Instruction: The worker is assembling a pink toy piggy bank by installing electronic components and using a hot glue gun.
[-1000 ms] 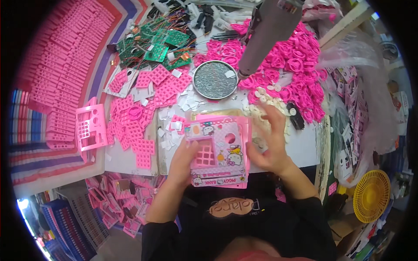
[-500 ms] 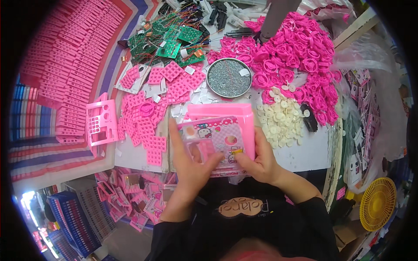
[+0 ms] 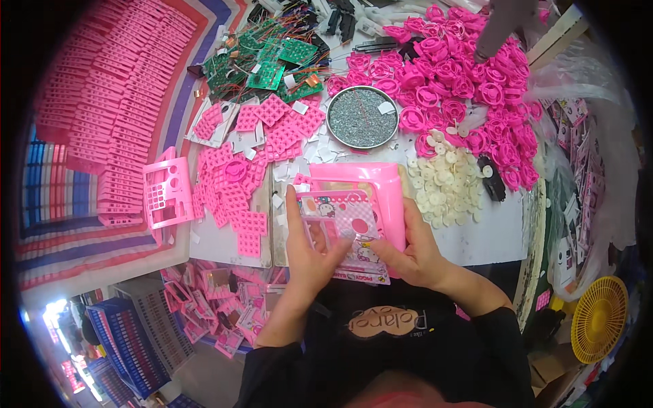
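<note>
Smooth, glossy pink plastic casing (image 3: 390,194); shiny printed panel (image 3: 350,207); metal-rimmed tin (image 3: 362,146); matt pink keypads (image 3: 252,224); crinkled translucent plastic film (image 3: 607,153) at right.

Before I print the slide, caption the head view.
Left hand and right hand hold a printed panel, with green circuit boards beyond.

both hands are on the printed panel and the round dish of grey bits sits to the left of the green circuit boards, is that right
One thing is off: the head view shows the round dish of grey bits to the right of the green circuit boards. The left hand and right hand are indeed on the printed panel.
</note>
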A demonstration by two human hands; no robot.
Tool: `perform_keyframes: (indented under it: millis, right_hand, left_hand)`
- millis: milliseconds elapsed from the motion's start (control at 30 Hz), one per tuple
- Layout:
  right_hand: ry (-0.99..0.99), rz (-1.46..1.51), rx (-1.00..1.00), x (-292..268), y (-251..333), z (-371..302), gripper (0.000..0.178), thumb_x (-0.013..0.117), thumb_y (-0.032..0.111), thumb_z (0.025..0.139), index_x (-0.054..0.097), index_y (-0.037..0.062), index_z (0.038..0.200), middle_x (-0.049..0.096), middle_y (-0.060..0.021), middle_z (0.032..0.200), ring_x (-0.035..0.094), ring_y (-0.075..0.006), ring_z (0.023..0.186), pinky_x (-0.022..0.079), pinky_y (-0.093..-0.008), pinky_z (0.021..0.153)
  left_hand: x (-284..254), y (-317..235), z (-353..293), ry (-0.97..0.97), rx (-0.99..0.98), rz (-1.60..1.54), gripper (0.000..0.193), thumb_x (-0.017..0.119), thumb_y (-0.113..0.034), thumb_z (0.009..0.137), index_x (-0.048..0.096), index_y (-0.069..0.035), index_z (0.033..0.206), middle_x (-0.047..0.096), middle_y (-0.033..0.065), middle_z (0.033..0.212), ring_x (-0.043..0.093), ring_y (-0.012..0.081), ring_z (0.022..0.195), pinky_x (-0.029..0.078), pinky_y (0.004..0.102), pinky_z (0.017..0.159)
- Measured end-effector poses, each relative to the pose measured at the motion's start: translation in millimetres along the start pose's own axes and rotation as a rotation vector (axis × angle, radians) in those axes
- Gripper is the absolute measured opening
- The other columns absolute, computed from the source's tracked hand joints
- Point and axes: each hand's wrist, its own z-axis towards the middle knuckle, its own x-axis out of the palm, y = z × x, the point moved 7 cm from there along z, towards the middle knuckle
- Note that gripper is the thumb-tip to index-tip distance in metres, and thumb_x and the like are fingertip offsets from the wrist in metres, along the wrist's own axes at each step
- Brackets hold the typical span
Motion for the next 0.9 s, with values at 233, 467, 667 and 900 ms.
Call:
perform_keyframes:
  millis: [233,467,667,900]
  right_hand:
    - [0.133,-0.158,0.127,0.9,11.9,4.8,0.065,0.072,0.028,0.092,0.037,-0.0002,0.139,0.062,-0.0197,0.11,0.066,-0.0282,0.094,0.052,-0.0384,0.078]
    - [0.266,0.138,0.107,3.7,0.7,8.9,0.07,0.072,0.019,0.092,0.032,-0.0001,0.146,0.057,-0.0135,0.126,0.058,-0.0195,0.112,0.049,-0.0342,0.091]
    - [0.248,0.511,0.303,2.4,-12.2,17.2,0.074,0.069,0.013,0.094,0.026,0.0004,0.152,0.052,-0.0103,0.136,0.051,-0.0159,0.125,0.046,-0.0341,0.102]
    - [0.366,0.371,0.509,-0.6,-17.9,-5.3,0.076,0.071,0.002,0.089,0.03,0.0016,0.152,0.067,-0.0106,0.117,0.068,-0.0141,0.095,0.055,-0.0267,0.073]
  left_hand:
    - [-4.0,8.6,-1.3,-0.049,-0.002,-0.048,0.113,0.073,0.009,0.076,-0.001,-0.007,0.16,0.045,0.0179,0.14,0.056,0.025,0.121,0.054,0.0338,0.094]
    - [-4.7,-9.1,-6.4,0.057,-0.144,0.67,0.103,0.077,-0.009,0.08,0.01,-0.001,0.158,0.06,0.0147,0.121,0.064,0.0234,0.109,0.056,0.0327,0.083]
    - [-31.5,11.5,14.7,-0.212,-0.02,-0.008,0.06,0.058,-0.01,0.097,0.03,0.002,0.149,0.065,0.009,0.108,0.065,0.0171,0.096,0.053,0.0289,0.078]
    - [-37.1,-0.4,13.4,-0.219,0.222,-0.028,0.038,0.051,-0.01,0.104,0.041,0.0,0.14,0.068,0.0053,0.1,0.06,0.0053,0.086,0.047,0.0202,0.075]
